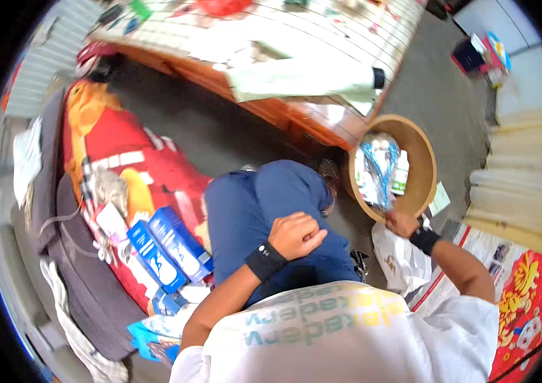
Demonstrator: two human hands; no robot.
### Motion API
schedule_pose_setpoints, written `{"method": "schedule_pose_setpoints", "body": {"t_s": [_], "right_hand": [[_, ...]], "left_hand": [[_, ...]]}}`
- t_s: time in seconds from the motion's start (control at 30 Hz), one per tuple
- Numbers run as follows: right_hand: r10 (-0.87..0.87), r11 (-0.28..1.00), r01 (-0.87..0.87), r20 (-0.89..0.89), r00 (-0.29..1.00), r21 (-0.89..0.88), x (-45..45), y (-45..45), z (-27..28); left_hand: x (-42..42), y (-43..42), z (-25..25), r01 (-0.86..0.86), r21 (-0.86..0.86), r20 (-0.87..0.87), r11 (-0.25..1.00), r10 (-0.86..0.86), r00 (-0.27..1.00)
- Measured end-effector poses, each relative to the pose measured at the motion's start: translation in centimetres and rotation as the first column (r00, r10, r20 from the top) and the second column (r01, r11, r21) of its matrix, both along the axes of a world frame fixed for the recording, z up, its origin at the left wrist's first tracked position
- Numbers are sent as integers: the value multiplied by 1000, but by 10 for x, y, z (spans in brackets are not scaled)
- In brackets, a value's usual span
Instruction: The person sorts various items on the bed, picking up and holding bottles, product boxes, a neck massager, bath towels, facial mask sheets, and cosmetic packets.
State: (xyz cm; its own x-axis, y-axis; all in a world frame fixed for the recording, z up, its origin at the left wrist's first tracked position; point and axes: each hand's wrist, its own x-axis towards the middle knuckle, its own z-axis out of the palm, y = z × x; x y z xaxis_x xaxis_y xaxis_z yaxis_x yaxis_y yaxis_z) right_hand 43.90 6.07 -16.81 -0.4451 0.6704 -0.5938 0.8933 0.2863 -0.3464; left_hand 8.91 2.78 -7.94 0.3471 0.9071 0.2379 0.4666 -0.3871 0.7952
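At the far left, a dark grey sofa (92, 287) with a red patterned cover (149, 150) lies well apart from the left hand. On the cover, nearer that hand, two blue-and-white boxes (166, 252) lie side by side, slanting, beside white packets and cords.

The left hand (297, 236) is loosely clenched on the dark blue trousers (264, 198), with no object visible in it. Beyond it and the knees is a desk (309, 41) with a white checked cover and an orange-brown side; its near corner comes close to the basket's far left side.

To the right of the left hand, the round, tan, wood-like basket (432, 163) opens upward just beyond the right hand. Inside, a clear plastic bag (382, 167) with bright blue bands has its long axis running away from that hand, its bands narrowing toward it. Beside it, a white bottle (402, 171) with green print has its cap end pointing away from the hand.

The right hand (401, 225) is curled at the basket's near rim, by the bag's near end; whether it grasps the bag or rim cannot be told. A crumpled white plastic bag (401, 258) lies just below it. Farther right are a pale green card (439, 199) and a red printed sheet (532, 313).
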Motion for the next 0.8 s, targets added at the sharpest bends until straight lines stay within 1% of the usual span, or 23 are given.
{"method": "schedule_pose_setpoints", "body": {"t_s": [0.03, 0.1, 0.17, 0.2, 0.3, 0.33, 0.37, 0.43, 0.5, 0.57, 0.6, 0.63, 0.67, 0.7, 0.73, 0.77, 0.8], "right_hand": [[-3, 999, 1, -55, 998, -38, -3, -17, 23], [-38, 997, 28, -131, 991, -78, -17, -32, 52], [-91, 989, 70, -163, 982, -131, -48, -41, 88], [-43, 999, 37, -235, 971, -28, -76, -38, 108], [-98, 984, 155, -449, 888, 92, -165, -17, 151], [-49, 984, 136, -550, 834, 118, -191, -5, 160], [-3, 982, 121, -638, 770, 142, -218, 8, 169], [62, 988, 59, -716, 695, 143, -272, 24, 179], [38, 999, -25, -803, 594, 28, -316, 25, 175], [151, 981, -188, -803, 576, 50, -353, 13, 180], [262, 956, -261, -790, 554, 134, -367, 4, 192], [310, 945, -252, -826, 471, 211, -377, -9, 209], [353, 932, -229, -852, 386, 282, -381, -19, 230], [472, 881, -203, -811, 344, 427, -374, -19, 259], [433, 899, -37, -874, 223, 436, -360, -19, 270], [486, 851, 189, -871, 70, 490, -343, -18, 283], [618, 737, 456, -771, -153, 500, -328, -17, 299]], "left_hand": [[-7, -7, 5, -73, -43, 59, 996, 75, 995], [-24, -11, 15, -126, -6, 69, 992, 126, 990], [-36, -26, 25, -189, 16, 85, 982, 187, 979], [-43, -33, 27, -216, 41, 64, 975, 213, 975], [-73, -55, 41, -379, 126, 115, 917, 366, 923], [-86, -63, 42, -444, 83, 128, 892, 432, 893], [-99, -70, 42, -529, 108, 142, 842, 514, 846], [-124, -87, 45, -668, 151, 167, 729, 647, 744], [-149, -112, 50, -789, 110, 135, 604, 778, 614], [-173, -137, 53, -861, 72, 150, 503, 848, 508], [-184, -149, 57, -887, 53, 143, 458, 876, 461], [-194, -161, 60, -908, 41, 139, 416, 898, 417], [-201, -173, 58, -932, 56, 131, 357, 923, 361], [-209, -184, 56, -942, 30, 127, 335, 933, 336], [-213, -192, 58, -954, -11, 109, 300, 949, 297], [-215, -198, 60, -962, -48, 90, 269, 960, 264], [-217, -203, 54, -962, -68, 93, 265, 962, 258]]}}
